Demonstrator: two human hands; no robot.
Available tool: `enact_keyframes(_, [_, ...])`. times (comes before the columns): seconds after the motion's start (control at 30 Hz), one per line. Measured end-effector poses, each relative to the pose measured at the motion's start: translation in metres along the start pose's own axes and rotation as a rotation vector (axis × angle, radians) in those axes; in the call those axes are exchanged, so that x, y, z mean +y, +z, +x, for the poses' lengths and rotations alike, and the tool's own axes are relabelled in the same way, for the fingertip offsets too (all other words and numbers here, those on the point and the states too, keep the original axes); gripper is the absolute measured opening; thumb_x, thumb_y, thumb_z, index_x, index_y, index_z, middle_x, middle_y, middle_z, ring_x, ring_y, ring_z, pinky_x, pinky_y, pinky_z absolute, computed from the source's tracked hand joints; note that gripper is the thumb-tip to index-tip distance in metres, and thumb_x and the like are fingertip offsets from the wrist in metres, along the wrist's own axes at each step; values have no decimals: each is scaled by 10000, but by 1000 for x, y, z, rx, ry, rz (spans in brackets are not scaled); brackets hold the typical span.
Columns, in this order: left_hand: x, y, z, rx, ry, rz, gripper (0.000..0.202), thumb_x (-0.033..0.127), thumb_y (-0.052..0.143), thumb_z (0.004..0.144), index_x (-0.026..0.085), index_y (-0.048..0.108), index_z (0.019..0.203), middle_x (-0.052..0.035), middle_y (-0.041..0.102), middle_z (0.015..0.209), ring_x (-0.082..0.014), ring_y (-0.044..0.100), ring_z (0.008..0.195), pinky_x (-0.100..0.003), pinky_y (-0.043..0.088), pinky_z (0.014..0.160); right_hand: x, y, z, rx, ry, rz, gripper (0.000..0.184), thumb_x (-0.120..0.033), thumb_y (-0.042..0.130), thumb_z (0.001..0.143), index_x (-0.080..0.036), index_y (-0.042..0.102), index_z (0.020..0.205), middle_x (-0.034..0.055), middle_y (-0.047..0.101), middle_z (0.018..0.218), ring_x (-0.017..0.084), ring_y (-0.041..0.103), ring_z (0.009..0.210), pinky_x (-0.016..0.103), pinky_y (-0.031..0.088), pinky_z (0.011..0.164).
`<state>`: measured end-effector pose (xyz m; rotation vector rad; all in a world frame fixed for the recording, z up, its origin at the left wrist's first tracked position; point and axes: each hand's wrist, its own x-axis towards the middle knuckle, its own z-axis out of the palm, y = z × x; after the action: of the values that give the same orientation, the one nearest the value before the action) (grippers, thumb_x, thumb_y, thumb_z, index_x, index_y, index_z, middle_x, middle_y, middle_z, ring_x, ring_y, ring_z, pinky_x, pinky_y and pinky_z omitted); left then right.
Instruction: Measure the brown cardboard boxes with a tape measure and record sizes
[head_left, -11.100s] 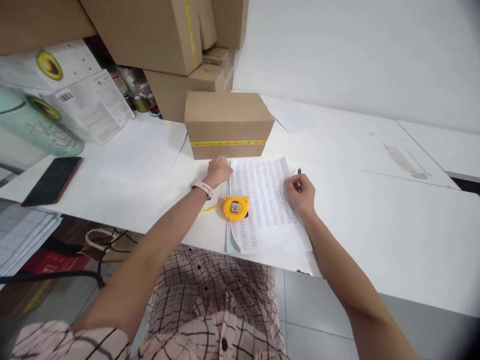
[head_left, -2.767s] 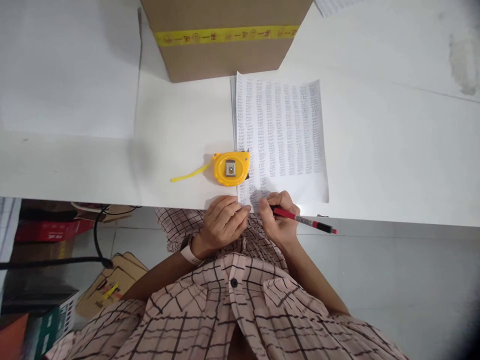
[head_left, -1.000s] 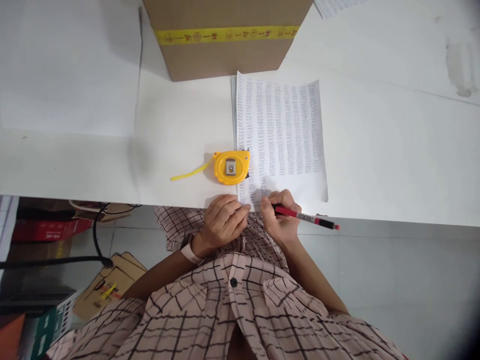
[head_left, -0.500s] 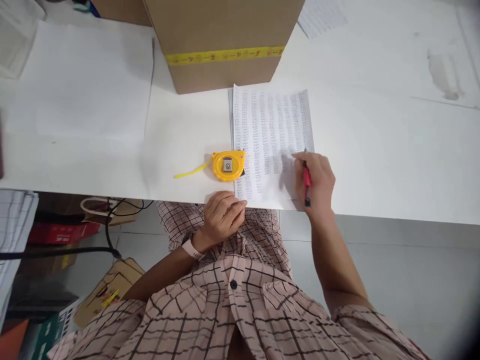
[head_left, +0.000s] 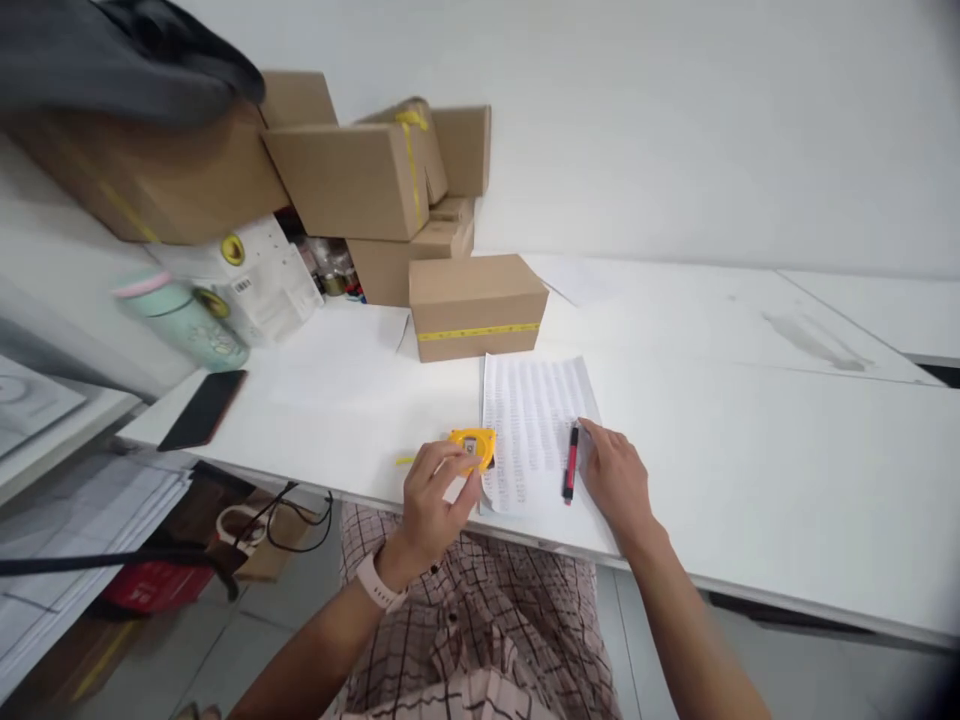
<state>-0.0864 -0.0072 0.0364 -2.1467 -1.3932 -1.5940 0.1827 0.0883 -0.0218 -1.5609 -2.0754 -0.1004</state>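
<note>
My left hand (head_left: 439, 497) reaches over the front of a yellow tape measure (head_left: 480, 440), thumb and fingertips closed at its near edge. A short end of yellow tape (head_left: 405, 461) sticks out to the left. The tape measure lies across the left edge of a printed sheet (head_left: 536, 400) filled with columns of small text. A red and black pen (head_left: 571, 465) lies on the sheet. Just right of it rests my right hand (head_left: 616, 480), fingers extended and apart from a grip, the fingertips close to the pen's upper end.
Behind the sheet stands a closed cardboard box (head_left: 476, 335) with yellow tape. More boxes (head_left: 337, 180) are stacked at the back left. A mint-green bottle (head_left: 187, 325), a dark phone (head_left: 202, 410) and white paper (head_left: 337, 350) are on the left of the white table (head_left: 750, 450).
My left hand has moved from the table's front edge up to the tape measure. My right hand has let go of the pen, which now lies on the sheet. The view has tilted up.
</note>
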Motion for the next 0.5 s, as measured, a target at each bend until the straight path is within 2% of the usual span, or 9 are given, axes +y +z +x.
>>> enact_keyframes(0.07, [-7,-1,15,-27,-12,5,129,104,619,905,182,681,986,-60,657,944,-190,639,917,-337,581,806,1,1,2,-14,14,24,447,-71,399,900,-159,622,1277,119,729,1191,300,643,1084,448,523,901])
enact_keyframes(0.17, [-17,-3,30,-207,-155,-24,177,185,668,870,206,687,1044,-75,678,1056,-238,622,1046,-424,550,930,-2,0,3,-71,59,62,426,-98,393,912,-155,642,1253,122,721,1207,307,632,1115,450,513,924])
enact_keyframes(0.27, [-33,-7,44,-346,-458,-177,531,325,855,691,233,661,1177,-112,619,1334,-324,492,1324,-510,385,1146,-6,-4,2,-115,111,107,417,-147,374,933,-154,654,1242,138,712,1221,317,622,1140,466,494,954])
enact_keyframes(0.33, [-52,-10,58,-310,-638,-288,713,399,893,632,236,608,1265,-127,547,1448,-336,416,1412,-495,306,1200,-6,-8,4,-91,153,179,420,-208,354,954,-154,657,1241,147,706,1228,319,616,1155,482,475,987])
enact_keyframes(0.43, [-90,-10,90,-184,-754,-328,749,511,768,772,236,466,1401,-150,383,1586,-318,306,1497,-476,263,1214,-5,-20,25,9,241,414,442,-366,365,976,-172,649,1254,138,691,1268,299,609,1189,478,453,1043])
enact_keyframes(0.5, [-116,-8,116,-99,-836,-371,733,569,688,827,239,416,1423,-160,291,1634,-312,237,1531,-475,263,1207,-6,-30,57,32,285,615,487,-475,389,972,-191,634,1282,123,653,1351,280,583,1254,458,426,1095])
